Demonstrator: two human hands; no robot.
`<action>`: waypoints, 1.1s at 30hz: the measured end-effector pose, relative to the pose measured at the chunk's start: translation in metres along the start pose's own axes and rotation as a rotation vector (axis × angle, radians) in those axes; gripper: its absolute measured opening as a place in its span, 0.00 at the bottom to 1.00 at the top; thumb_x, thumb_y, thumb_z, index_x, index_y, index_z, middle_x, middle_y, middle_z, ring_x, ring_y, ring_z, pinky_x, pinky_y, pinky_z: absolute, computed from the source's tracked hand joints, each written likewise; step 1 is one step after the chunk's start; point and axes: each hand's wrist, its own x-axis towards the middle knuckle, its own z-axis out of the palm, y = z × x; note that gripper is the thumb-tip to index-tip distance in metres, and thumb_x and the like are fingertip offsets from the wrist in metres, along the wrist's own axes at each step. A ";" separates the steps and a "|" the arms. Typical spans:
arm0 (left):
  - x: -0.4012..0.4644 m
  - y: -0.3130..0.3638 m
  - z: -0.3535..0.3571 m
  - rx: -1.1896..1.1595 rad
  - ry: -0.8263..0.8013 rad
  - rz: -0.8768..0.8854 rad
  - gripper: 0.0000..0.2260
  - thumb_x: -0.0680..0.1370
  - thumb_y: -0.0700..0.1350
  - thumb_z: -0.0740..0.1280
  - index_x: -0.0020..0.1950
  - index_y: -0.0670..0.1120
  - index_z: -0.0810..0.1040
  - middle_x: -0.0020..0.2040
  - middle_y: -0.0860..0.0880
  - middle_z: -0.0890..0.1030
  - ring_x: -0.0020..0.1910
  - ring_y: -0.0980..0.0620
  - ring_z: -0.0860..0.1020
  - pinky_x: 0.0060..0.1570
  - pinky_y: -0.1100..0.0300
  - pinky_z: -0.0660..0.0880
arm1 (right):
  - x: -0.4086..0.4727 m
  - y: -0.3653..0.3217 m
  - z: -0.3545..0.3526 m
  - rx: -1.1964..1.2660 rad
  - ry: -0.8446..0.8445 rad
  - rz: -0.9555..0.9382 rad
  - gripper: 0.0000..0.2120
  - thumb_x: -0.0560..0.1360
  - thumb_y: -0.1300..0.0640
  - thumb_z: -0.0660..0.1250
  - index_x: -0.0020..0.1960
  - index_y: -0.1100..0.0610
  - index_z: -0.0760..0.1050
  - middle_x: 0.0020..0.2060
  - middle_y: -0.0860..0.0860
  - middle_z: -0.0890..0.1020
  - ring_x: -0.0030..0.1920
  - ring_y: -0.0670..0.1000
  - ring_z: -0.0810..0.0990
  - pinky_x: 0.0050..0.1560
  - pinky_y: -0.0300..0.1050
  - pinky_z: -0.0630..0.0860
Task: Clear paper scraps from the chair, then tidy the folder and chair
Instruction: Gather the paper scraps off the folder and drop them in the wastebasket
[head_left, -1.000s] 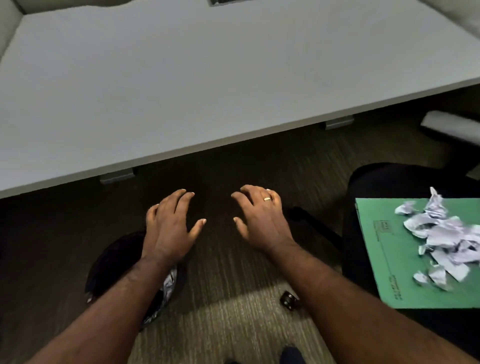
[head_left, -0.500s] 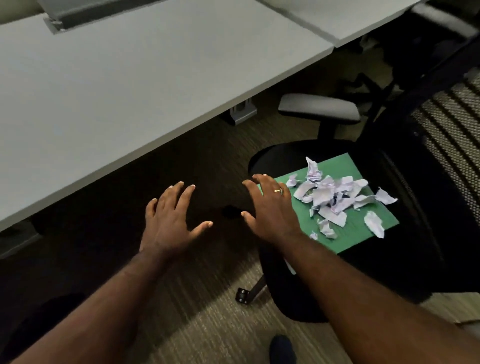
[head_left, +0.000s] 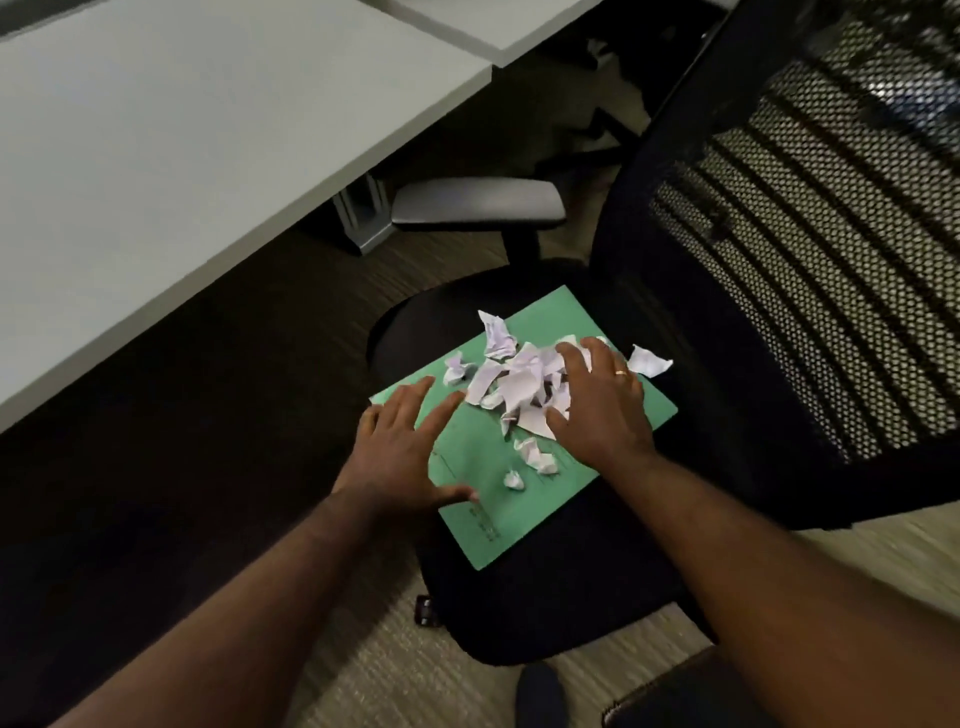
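A green folder (head_left: 524, 499) lies flat on the black seat of an office chair (head_left: 561, 597). A heap of white crumpled paper scraps (head_left: 514, 382) sits on the folder's far half, with one scrap (head_left: 649, 361) at its right edge and small ones (head_left: 513, 479) nearer me. My right hand (head_left: 597, 410) is spread palm down over the right side of the heap, fingers apart, a ring on one finger. My left hand (head_left: 402, 457) hovers open over the folder's left edge, holding nothing.
A grey desk (head_left: 182, 156) runs along the left, its edge close to the chair. The chair's mesh backrest (head_left: 810, 260) rises on the right and a grey armrest (head_left: 478, 202) sits behind the seat. Carpet lies below; my shoe (head_left: 540, 696) is near the chair base.
The view has swung right onto the chair. Both hands moved from above the floor onto the folder; my right hand now lies over the scrap heap.
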 end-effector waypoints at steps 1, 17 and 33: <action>0.005 0.010 0.009 0.004 -0.032 0.044 0.53 0.60 0.77 0.64 0.73 0.66 0.35 0.79 0.49 0.41 0.77 0.45 0.42 0.73 0.40 0.46 | 0.004 0.011 0.000 0.004 -0.012 0.016 0.37 0.71 0.49 0.71 0.75 0.52 0.58 0.74 0.56 0.59 0.74 0.58 0.58 0.69 0.57 0.63; 0.072 0.058 0.062 0.073 -0.039 0.007 0.61 0.53 0.75 0.71 0.72 0.67 0.33 0.76 0.48 0.30 0.71 0.42 0.25 0.63 0.28 0.35 | 0.055 0.073 0.035 0.063 -0.269 -0.023 0.49 0.64 0.40 0.77 0.76 0.37 0.50 0.78 0.52 0.41 0.77 0.63 0.43 0.67 0.63 0.68; 0.120 0.034 0.059 0.093 -0.015 -0.058 0.57 0.58 0.73 0.71 0.73 0.67 0.34 0.79 0.44 0.45 0.76 0.38 0.48 0.66 0.38 0.57 | 0.085 0.049 0.069 -0.049 -0.410 -0.191 0.53 0.58 0.34 0.77 0.75 0.39 0.52 0.78 0.53 0.44 0.76 0.61 0.47 0.68 0.63 0.62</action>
